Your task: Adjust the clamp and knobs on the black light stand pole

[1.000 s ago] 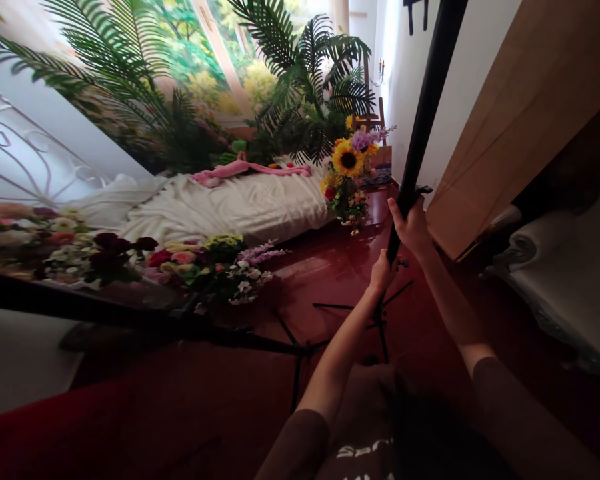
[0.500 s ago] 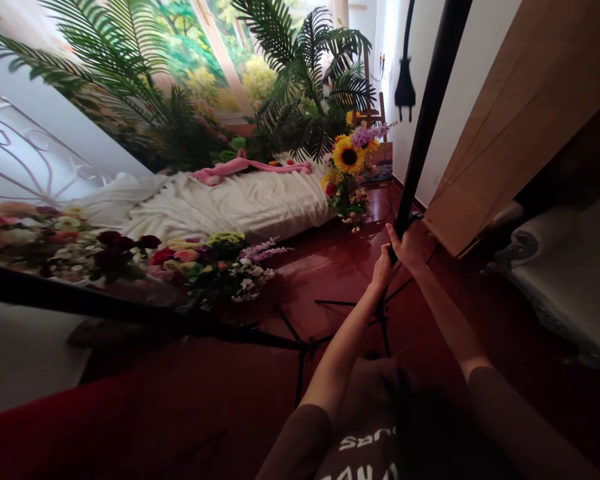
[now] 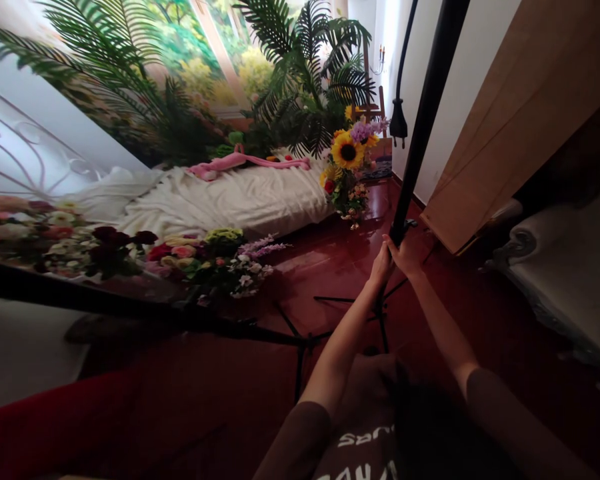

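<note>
A black light stand [image 3: 423,133] leans up toward the top right, its tripod legs on the red floor. My left hand [image 3: 381,264] is closed around the lower part of its pole. Closed on the same pole from the right is my right hand [image 3: 406,257], touching the left one, just below a clamp knob [image 3: 410,225]. Part of the fingers of both hands is hidden behind the wrists and pole. A black power plug [image 3: 398,125] dangles on its cord beside the pole, touching nothing.
A second black stand [image 3: 145,310] slants across the left, its legs near my left forearm. Artificial flowers [image 3: 215,260], a white-draped platform [image 3: 260,200] with a pink plush toy [image 3: 230,163], and sunflowers [image 3: 347,153] lie ahead. A brown board [image 3: 505,127] and pale sofa [image 3: 570,280] stand right.
My right hand has slid down the pole, leaving the clamp knob exposed above it. The left hand stays on the pole. The plug has swung slightly left and lower.
</note>
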Demonstrator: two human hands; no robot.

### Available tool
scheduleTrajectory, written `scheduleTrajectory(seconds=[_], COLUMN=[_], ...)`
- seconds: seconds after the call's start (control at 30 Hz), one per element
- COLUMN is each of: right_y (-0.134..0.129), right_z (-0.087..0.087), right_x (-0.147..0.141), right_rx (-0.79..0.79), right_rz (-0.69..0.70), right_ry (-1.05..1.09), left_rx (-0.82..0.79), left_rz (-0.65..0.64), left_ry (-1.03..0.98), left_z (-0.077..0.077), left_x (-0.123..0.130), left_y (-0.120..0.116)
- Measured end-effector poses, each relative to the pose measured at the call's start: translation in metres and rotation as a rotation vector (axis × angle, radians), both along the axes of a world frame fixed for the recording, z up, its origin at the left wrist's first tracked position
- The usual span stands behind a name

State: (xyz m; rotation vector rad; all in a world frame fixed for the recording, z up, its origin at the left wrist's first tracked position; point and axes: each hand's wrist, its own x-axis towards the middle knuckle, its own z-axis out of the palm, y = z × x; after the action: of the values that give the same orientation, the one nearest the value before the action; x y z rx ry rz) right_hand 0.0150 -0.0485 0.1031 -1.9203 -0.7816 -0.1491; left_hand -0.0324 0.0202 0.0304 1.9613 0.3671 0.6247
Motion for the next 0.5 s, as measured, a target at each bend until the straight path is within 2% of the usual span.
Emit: scheduleTrajectory(seconds=[0.17,0.3,0.5], right_y=[-0.04,-0.069,-0.08], right_z=[-0.022,-0.044,-0.061], right_x=[0.012,0.018,0.02], right_rx=[-0.049,-0.103,-0.084], right_rz=[0.147,0.154,0.165], right_ry=[-0.044,0.031,0.228], left_rx=[-0.028,-0.007,0.008], left_rz=[-0.025,0.009,0.028], left_ry=[-0.027,-0.035,-0.02], left_z=[-0.002,-0.003,-0.001], left_x=[0.0,0.0,0.0], left_y=[0.0,-0.001,-0.002])
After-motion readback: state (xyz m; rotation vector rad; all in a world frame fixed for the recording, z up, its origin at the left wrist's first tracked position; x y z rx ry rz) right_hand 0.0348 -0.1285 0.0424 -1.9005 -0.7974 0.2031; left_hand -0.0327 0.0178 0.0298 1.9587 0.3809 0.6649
